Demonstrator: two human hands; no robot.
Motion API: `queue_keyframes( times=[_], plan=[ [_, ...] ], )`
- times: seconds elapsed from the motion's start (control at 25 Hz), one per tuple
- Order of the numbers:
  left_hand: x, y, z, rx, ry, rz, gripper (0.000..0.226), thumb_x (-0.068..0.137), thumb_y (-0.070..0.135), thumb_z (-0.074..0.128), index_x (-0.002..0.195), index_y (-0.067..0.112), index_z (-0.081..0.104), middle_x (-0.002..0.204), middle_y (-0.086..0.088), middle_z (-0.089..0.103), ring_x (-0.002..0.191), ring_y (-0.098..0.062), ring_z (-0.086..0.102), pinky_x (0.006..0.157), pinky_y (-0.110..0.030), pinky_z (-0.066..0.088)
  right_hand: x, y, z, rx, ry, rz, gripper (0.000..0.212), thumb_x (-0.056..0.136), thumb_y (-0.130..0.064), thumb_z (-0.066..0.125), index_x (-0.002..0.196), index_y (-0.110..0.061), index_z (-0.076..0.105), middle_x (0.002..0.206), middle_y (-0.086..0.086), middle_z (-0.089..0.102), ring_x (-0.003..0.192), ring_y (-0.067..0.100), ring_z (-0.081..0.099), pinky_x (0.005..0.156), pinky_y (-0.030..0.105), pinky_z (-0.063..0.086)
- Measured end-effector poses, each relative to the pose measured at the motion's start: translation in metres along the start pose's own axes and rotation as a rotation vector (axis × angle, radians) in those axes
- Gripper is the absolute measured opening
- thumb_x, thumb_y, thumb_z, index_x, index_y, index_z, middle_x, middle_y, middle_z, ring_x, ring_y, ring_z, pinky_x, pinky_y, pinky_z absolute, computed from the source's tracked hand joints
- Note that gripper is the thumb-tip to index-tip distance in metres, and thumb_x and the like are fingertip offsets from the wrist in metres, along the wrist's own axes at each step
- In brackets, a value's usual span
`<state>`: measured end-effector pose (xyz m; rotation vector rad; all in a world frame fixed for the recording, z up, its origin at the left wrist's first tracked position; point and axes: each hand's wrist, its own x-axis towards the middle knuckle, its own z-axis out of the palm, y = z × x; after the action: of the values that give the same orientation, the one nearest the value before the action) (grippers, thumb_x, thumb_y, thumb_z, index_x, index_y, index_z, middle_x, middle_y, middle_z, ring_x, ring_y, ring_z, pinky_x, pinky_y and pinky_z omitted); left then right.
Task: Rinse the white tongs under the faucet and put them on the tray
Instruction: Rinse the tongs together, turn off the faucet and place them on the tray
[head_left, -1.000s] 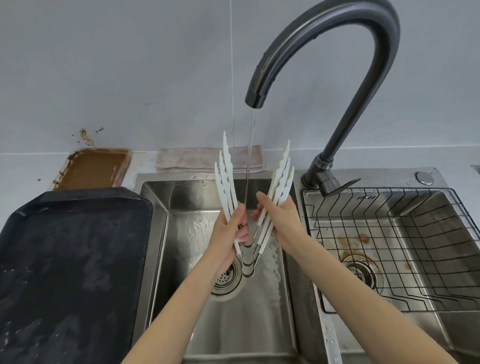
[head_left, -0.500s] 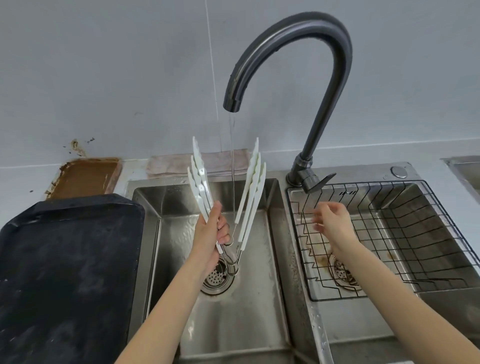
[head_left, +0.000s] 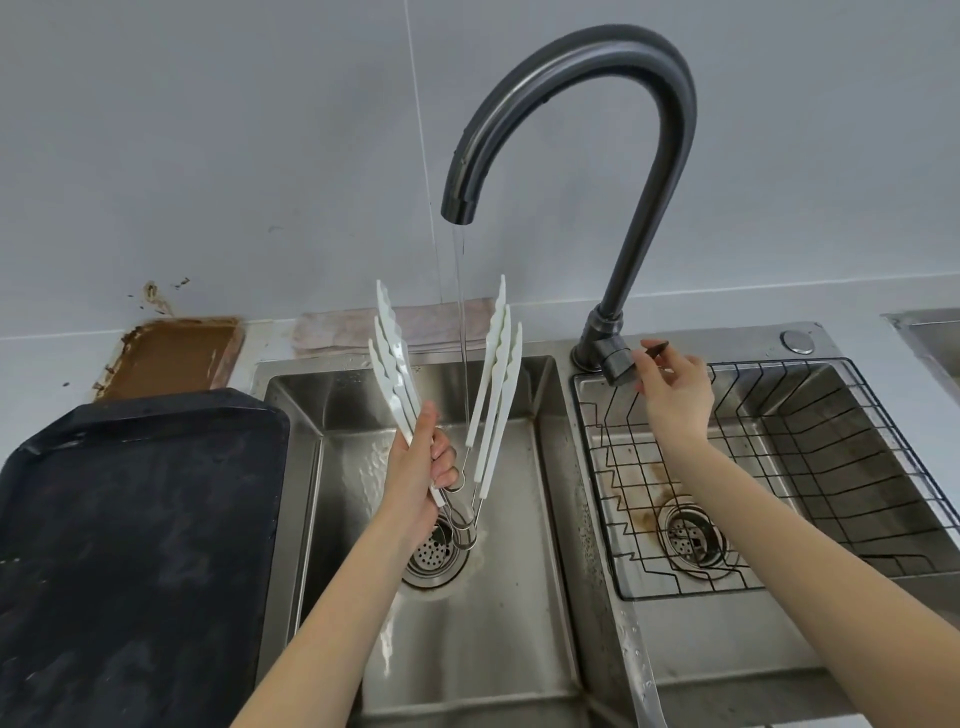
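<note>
My left hand (head_left: 422, 467) grips the left arms of several white tongs (head_left: 496, 384), held tips-up in a V over the left sink basin (head_left: 519, 597). A thin stream of water falls from the dark curved faucet (head_left: 623, 67) between the tong arms. My right hand (head_left: 675, 389) is at the faucet's lever handle (head_left: 618, 364), fingers touching its tip. The black tray (head_left: 130, 545) lies on the counter to the left of the sink.
A black wire rack (head_left: 779, 493) sits in the right sink basin. A brown-stained dish (head_left: 171, 356) and a folded cloth (head_left: 405, 325) rest on the back ledge. Another steel basin's edge (head_left: 924, 332) shows at far right.
My right hand let go of the tongs' right arms and moved right and up to the faucet lever. The left hand keeps hold of the tongs. The water stream looks thinner.
</note>
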<state>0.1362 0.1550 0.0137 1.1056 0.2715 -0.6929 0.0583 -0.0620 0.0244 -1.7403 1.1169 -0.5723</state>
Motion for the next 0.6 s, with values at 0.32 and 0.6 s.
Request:
queue_keyframes(
  times=[0.32, 0.6],
  plan=[
    [-0.003, 0.000, -0.001, 0.008, -0.004, -0.005, 0.028, 0.094, 0.034, 0.045, 0.071, 0.018, 0.042, 0.036, 0.008, 0.033, 0.027, 0.000, 0.026, 0.029, -0.011, 0.022, 0.015, -0.013, -0.002, -0.084, -0.035, 0.015, 0.043, 0.090, -0.033, 0.056, 0.121, -0.002, 0.059, 0.115, 0.006, 0.046, 0.085, 0.020, 0.063, 0.070, 0.017, 0.054],
    [-0.011, -0.002, -0.003, 0.019, -0.007, -0.013, 0.025, 0.093, 0.039, 0.045, 0.078, 0.018, 0.047, 0.038, 0.009, 0.033, 0.028, 0.000, 0.026, 0.029, -0.012, 0.023, -0.080, -0.034, 0.041, 0.137, -0.221, -0.022, 0.072, 0.089, -0.030, 0.056, 0.148, -0.015, 0.017, 0.126, 0.004, 0.037, 0.101, 0.013, 0.048, 0.080, 0.015, 0.042]
  ],
)
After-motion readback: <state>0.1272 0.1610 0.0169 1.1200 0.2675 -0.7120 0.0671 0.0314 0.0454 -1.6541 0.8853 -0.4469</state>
